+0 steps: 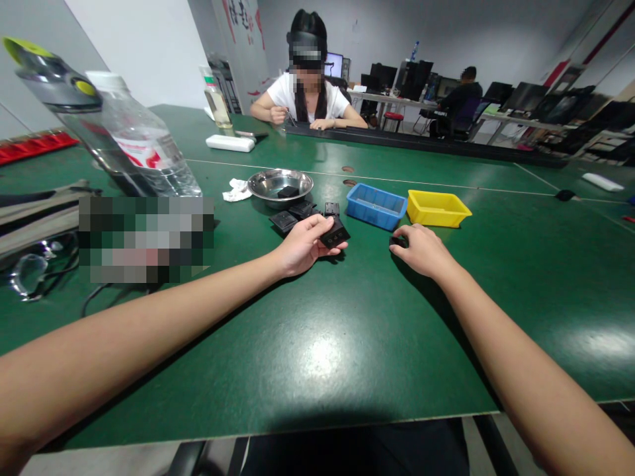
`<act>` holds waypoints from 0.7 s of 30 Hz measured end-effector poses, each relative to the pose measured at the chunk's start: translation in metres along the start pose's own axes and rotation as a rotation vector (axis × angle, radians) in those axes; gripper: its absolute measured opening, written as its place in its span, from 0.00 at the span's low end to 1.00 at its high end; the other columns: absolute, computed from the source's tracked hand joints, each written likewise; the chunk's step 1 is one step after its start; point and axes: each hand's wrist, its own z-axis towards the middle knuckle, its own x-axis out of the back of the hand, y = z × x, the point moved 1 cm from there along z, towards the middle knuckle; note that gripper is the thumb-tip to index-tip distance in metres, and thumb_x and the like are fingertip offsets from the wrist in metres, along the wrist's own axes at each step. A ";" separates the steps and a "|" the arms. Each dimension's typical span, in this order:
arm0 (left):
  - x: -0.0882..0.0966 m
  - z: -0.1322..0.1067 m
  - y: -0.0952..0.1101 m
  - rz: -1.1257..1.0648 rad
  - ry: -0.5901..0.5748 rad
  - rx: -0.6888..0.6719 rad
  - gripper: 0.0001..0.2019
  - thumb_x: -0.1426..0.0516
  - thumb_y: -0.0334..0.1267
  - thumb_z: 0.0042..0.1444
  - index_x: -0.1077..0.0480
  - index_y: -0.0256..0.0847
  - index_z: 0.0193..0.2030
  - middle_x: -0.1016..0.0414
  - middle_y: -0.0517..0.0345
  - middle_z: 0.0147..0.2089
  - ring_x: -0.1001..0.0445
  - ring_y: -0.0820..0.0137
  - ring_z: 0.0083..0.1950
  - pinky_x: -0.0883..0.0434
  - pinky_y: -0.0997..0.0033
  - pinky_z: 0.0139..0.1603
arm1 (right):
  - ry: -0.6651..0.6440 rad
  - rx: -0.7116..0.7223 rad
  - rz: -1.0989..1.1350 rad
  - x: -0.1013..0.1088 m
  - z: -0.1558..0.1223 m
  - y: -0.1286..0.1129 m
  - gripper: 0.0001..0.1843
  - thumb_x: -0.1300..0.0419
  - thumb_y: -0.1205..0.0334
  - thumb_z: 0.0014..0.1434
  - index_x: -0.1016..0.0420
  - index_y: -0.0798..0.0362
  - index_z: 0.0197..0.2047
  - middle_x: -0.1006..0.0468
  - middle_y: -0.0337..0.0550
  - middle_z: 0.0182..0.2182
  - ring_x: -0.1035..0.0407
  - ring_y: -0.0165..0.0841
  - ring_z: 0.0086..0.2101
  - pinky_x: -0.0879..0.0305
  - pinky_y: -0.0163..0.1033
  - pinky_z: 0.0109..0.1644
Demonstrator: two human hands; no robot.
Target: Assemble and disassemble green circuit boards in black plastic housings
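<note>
Your left hand (310, 246) is closed on a black block (336, 234), thumb laid over the top and fingers beneath; the side turned towards you shows a row of small holes. The block is held tilted, just on your side of a loose group of black parts. Your right hand (421, 250) is well apart from the left, its thumb and forefinger curled round a small dark piece (397, 242). The fingers cover much of that piece, so you cannot tell its shape, or whether it touches the table.

Just beyond your left hand lie the black parts (282, 222), some flat and overlapping, next to a shiny metal bowl (261, 187) with another black part (288, 192) inside. A crumpled white tissue (237, 190) sits against the bowl's left side. Beyond and between your hands stands a blue bin (374, 214), with a yellow bin (439, 215) just beside it on the right, beyond your right hand.

All this rests on the green table (317, 396). Further left you have a clear water bottle (153, 155) and a grey sports bottle (74, 99). Across the table sits a person in a white top (278, 92), holding a thin tool (291, 118) in one hand.
</note>
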 end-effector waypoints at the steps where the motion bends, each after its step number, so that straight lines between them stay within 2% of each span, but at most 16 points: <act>1: -0.001 0.000 0.000 0.023 -0.006 -0.031 0.21 0.30 0.49 0.55 0.36 0.39 0.35 0.21 0.60 0.33 0.16 0.69 0.35 0.20 0.74 0.33 | -0.011 0.014 0.005 0.000 0.000 0.000 0.13 0.37 0.60 0.61 0.17 0.53 0.48 0.19 0.55 0.44 0.24 0.47 0.44 0.30 0.47 0.48; 4: -0.001 -0.001 0.000 0.063 0.000 -0.055 0.22 0.28 0.48 0.52 0.35 0.38 0.35 0.20 0.60 0.34 0.15 0.67 0.36 0.18 0.70 0.35 | -0.032 0.044 0.019 0.001 0.001 0.000 0.13 0.37 0.65 0.60 0.17 0.53 0.47 0.18 0.53 0.44 0.24 0.46 0.45 0.30 0.45 0.49; 8: 0.001 0.002 0.004 -0.027 0.107 0.115 0.13 0.34 0.46 0.62 0.28 0.38 0.39 0.19 0.54 0.35 0.16 0.68 0.34 0.20 0.77 0.30 | -0.042 0.058 0.029 0.002 0.001 -0.001 0.14 0.38 0.67 0.59 0.17 0.53 0.48 0.18 0.52 0.43 0.23 0.44 0.45 0.30 0.44 0.48; 11: 0.001 0.003 0.009 -0.083 0.155 0.210 0.10 0.37 0.43 0.65 0.24 0.36 0.41 0.18 0.50 0.36 0.16 0.70 0.31 0.20 0.79 0.28 | -0.052 0.053 0.028 0.002 0.001 -0.002 0.14 0.38 0.67 0.59 0.17 0.53 0.48 0.18 0.52 0.43 0.23 0.44 0.44 0.31 0.44 0.47; 15: -0.005 0.001 0.014 -0.112 0.184 0.247 0.10 0.42 0.40 0.69 0.24 0.35 0.40 0.18 0.51 0.33 0.17 0.69 0.29 0.19 0.79 0.26 | -0.062 0.041 0.022 0.003 0.001 -0.003 0.15 0.38 0.68 0.59 0.17 0.53 0.49 0.18 0.51 0.43 0.23 0.44 0.45 0.31 0.43 0.48; 21: -0.009 -0.002 0.020 -0.142 0.228 0.282 0.11 0.47 0.36 0.72 0.27 0.31 0.44 0.19 0.49 0.33 0.17 0.67 0.27 0.20 0.78 0.23 | -0.076 0.024 0.025 0.004 0.000 -0.004 0.15 0.38 0.66 0.60 0.17 0.53 0.49 0.17 0.51 0.43 0.23 0.43 0.44 0.32 0.42 0.48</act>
